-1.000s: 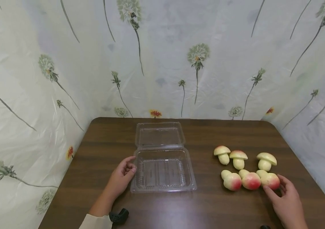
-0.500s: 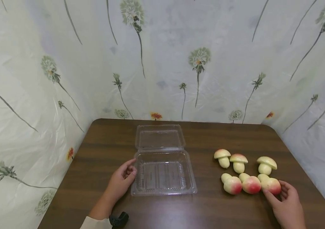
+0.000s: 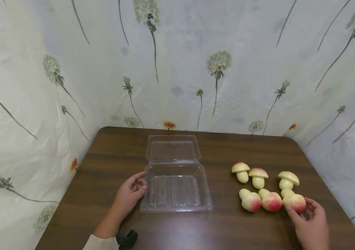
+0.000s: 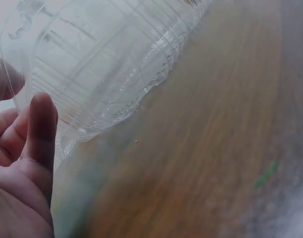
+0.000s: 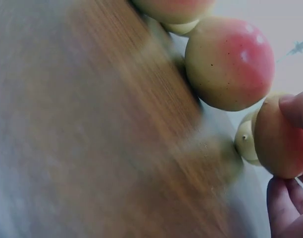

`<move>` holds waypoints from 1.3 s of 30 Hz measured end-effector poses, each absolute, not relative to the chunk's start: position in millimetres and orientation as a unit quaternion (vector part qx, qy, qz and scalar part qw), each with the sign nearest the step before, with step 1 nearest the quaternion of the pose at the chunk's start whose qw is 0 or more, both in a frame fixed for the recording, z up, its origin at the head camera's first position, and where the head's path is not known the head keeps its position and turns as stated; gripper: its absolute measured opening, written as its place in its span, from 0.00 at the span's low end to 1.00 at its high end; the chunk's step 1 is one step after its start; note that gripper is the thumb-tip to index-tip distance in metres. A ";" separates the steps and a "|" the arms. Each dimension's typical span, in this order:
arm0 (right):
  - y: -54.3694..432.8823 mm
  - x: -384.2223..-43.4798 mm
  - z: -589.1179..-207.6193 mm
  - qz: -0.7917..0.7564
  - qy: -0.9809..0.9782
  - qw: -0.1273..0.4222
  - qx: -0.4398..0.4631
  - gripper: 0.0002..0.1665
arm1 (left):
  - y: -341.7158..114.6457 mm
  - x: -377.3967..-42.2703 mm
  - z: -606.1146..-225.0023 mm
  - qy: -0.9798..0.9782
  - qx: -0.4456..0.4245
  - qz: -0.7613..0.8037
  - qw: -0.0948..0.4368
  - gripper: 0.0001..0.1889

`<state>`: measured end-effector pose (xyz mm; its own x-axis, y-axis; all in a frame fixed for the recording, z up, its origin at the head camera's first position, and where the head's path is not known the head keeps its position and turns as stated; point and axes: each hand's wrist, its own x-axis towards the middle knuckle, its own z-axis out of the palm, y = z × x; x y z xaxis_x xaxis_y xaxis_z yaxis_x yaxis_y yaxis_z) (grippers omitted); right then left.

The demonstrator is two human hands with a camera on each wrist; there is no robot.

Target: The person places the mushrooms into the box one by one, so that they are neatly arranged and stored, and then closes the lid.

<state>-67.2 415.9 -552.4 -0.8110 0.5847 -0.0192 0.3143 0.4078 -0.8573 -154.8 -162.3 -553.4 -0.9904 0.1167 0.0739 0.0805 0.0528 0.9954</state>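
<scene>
A clear plastic clamshell container (image 3: 208, 194) lies with its lid folded back on the brown table. At its left rim is my left hand (image 3: 130, 192); in the left wrist view the rim (image 4: 7, 82) passes between forefinger and thumb, and the other fingers are curled. My right hand (image 3: 313, 222) pinches the red-blushed cap of a toy mushroom (image 3: 294, 202) at the right end of the front row. In the right wrist view, thumb and fingers are on opposite sides of that mushroom's cap (image 5: 275, 139). Beside it lies another mushroom (image 3: 272, 201), and a third (image 3: 251, 201) left of that.
Behind the front row stand three more toy mushrooms, caps up: one on the left (image 3: 241, 170), one in the middle (image 3: 258, 176), one on the right (image 3: 288, 178). The brown table (image 3: 224, 229) backs onto a wall with a flower-patterned covering (image 3: 177, 62).
The head view has shifted slightly. The mushroom in my right hand sits a little farther right of its neighbour. My left hand stays at the container's rim.
</scene>
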 end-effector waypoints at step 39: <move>362.5 -79.8 -503.6 0.478 -0.819 0.196 -0.251 0.46 | -162.2 -153.5 -554.9 0.725 0.076 0.685 0.010 0.25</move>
<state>-79.8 362.5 -503.6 -0.7966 0.5990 0.0813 0.2241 0.4175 -0.8806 -153.5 -162.2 -554.9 -0.9881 0.1249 0.0898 0.0967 0.0510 0.9940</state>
